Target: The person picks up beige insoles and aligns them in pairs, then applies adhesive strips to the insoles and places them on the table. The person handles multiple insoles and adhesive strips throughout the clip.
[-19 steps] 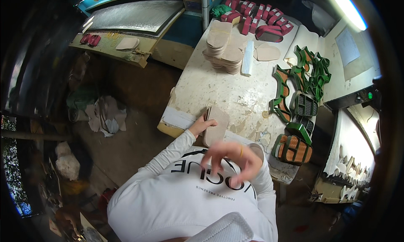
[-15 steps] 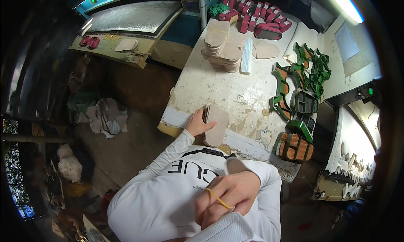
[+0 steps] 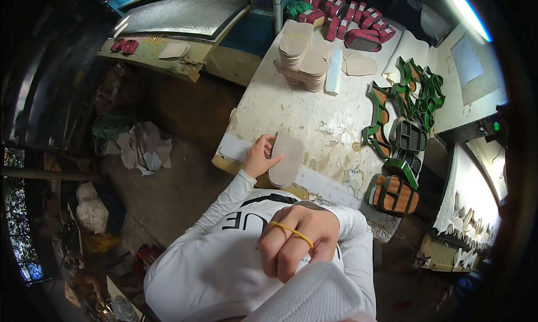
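Note:
At the table's near edge, my left hand (image 3: 261,157) closes around the left side of a small stack of beige insole-shaped pieces (image 3: 287,158). Its thumb lies over the top piece, and the fingers wrap the far left edge. Close to the camera, in front of my white shirt, is my right hand (image 3: 302,238) with its fingers curled in. A yellow rubber band (image 3: 291,232) is looped across those fingers. Whatever lies inside the right palm is hidden. White ribbed cloth (image 3: 316,294) covers part of the view below that hand.
Taller stacks of similar pieces (image 3: 300,53) stand at the far side of the worn white table (image 3: 269,106), beside a pale blue strip (image 3: 334,71). Green sandals (image 3: 395,193) line the right edge. Dark red strap parts (image 3: 361,39) crowd the back. A machine bench (image 3: 185,64) is at far left.
My right hand has risen away from the lower edge, the rubber band still around its fingers. My left hand keeps its hold on the small stack. The view has shifted slightly.

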Motion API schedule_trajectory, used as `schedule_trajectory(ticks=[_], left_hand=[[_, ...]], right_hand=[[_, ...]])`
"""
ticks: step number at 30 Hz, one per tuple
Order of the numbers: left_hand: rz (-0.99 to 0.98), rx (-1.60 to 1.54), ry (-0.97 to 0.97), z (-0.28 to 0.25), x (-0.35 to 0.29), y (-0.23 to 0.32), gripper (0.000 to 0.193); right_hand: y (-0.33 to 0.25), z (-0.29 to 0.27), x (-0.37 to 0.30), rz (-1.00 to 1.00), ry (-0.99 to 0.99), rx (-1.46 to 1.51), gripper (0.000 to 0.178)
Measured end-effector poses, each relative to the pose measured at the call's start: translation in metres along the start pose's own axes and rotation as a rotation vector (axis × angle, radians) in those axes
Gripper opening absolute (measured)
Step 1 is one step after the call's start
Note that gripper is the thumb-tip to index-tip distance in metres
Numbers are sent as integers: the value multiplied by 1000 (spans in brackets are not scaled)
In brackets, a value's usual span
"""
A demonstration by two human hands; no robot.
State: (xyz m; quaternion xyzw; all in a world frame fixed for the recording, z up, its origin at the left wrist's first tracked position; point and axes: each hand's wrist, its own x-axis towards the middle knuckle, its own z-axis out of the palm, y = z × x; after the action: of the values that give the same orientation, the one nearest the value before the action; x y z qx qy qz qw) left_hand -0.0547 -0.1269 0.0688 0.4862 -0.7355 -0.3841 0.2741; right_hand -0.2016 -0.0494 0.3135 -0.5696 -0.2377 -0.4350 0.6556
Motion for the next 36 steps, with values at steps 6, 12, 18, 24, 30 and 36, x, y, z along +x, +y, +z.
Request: schedule_trajectory(ticks=[6, 12, 18, 24, 30, 36], left_hand=[[-26, -5, 14, 0, -2, 1, 61], [145, 131, 175, 7, -7, 5, 54], [-121, -46, 23, 1, -2, -3, 47], [-183, 54, -73, -4, 3, -8, 42], [-161, 39, -106, -9, 4, -2, 37], [-53, -22, -94, -22, 3, 15, 23]], right_hand=[[1, 16, 6, -48, 13, 59, 16], [-4, 6, -16, 87, 32, -86, 13], [25, -28, -74, 883, 649, -905, 14], [92, -56, -153, 1200, 637, -1522, 41], [101, -66, -176, 1072, 717, -1525, 32], [96, -80, -174, 1174, 762, -1399, 33]])
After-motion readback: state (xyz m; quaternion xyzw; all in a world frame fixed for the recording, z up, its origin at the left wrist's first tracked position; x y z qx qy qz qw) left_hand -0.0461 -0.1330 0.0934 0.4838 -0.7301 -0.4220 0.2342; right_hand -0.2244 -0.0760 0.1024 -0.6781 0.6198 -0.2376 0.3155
